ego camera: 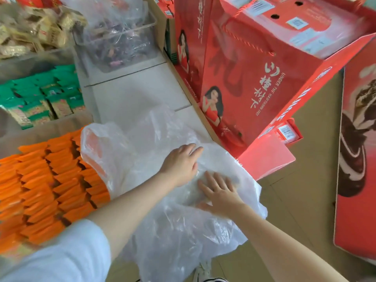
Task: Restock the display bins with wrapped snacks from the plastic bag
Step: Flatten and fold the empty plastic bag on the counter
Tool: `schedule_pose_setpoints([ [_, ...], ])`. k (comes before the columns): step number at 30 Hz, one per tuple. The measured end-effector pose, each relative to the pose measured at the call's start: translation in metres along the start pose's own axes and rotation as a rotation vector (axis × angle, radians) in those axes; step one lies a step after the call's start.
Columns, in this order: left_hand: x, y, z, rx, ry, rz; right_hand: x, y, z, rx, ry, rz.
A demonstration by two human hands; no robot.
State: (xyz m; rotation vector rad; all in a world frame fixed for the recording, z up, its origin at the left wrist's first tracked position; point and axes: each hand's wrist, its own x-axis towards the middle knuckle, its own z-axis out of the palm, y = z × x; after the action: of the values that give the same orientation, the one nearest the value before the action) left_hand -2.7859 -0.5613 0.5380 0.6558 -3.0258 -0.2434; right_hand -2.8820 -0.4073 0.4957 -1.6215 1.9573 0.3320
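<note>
- Red gift boxes (pixel 254 82) stacked to the right, on brown cardboard flooring (pixel 305 180). Not part of the job.
- Plastic bag (pixel 162 210): big, clear, crumpled, draped off the right edge of the display shelf (pixel 138 98) and hanging toward the floor. Looks near empty, I can't make out any snacks inside.
- Orange wrapped snacks (pixel 40 186) fill the near bin in tight rows; the bag's upper lip overlaps that bin's right edge. Green packs (pixel 44 94) in the next bin back, tan packs (pixel 30 33) and a clear tub (pixel 118 43) with its own bag at the far end.
- Left hand (pixel 180 165) on top of the film, fingers straight and close together, flat on it, no pinch.
- Right hand (pixel 218 192) just beside it, fingers spread, palm pressing the film down.
- Handling call: film is very light, limp, slippery, no stiffness, tears if yanked. Flat palms will only slide on it. Better to bunch a fold or pinch the open rim and lift from there.
</note>
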Motion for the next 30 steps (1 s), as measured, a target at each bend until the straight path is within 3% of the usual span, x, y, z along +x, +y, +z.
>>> schedule_pose_setpoints([
  [1, 0.008, 0.006, 0.007, -0.028, -0.063, 0.018, 0.001, -0.001, -0.001, -0.005, 0.022, -0.004],
  [4, 0.020, -0.001, 0.037, -0.017, -0.433, -0.176, -0.004, -0.002, 0.001, 0.093, 0.175, -0.048],
  [6, 0.022, -0.021, 0.053, -0.014, -0.441, -0.288, -0.014, 0.008, 0.007, 0.245, 0.486, 0.000],
  [7, 0.022, -0.030, 0.061, -0.030, -0.425, -0.329, -0.020, 0.016, 0.011, 0.332, 0.664, 0.097],
  [9, 0.027, -0.044, 0.068, -0.035, -0.415, -0.355, -0.028, 0.038, 0.024, 0.531, 0.815, 0.375],
  [11, 0.034, -0.047, 0.066, -0.027, -0.454, -0.370, -0.034, 0.060, 0.033, 0.866, 0.717, 0.564],
  [14, 0.040, -0.026, 0.053, -0.040, -0.405, -0.375, -0.042, 0.079, 0.040, 1.263, 0.483, 0.629],
  [17, 0.023, 0.029, 0.037, -0.153, -0.159, -0.047, -0.050, 0.090, 0.047, 1.591, 0.353, 0.542],
  [19, 0.007, 0.066, 0.038, -0.227, -0.266, 0.066, -0.055, 0.095, 0.045, 1.617, 0.290, 0.475],
  [22, 0.002, 0.090, 0.061, -0.263, -0.496, -0.137, -0.067, 0.102, 0.041, 1.571, 0.117, 0.353],
  [25, 0.002, 0.105, 0.076, -0.158, -0.500, -0.251, -0.074, 0.107, 0.056, 1.344, -0.040, 0.371],
  [27, 0.001, 0.113, 0.082, -0.086, -0.457, -0.279, -0.082, 0.113, 0.068, 1.236, 0.005, 0.418],
  [30, -0.004, 0.117, 0.086, -0.005, -0.370, -0.278, -0.105, 0.121, 0.071, 1.215, 0.230, 0.461],
])
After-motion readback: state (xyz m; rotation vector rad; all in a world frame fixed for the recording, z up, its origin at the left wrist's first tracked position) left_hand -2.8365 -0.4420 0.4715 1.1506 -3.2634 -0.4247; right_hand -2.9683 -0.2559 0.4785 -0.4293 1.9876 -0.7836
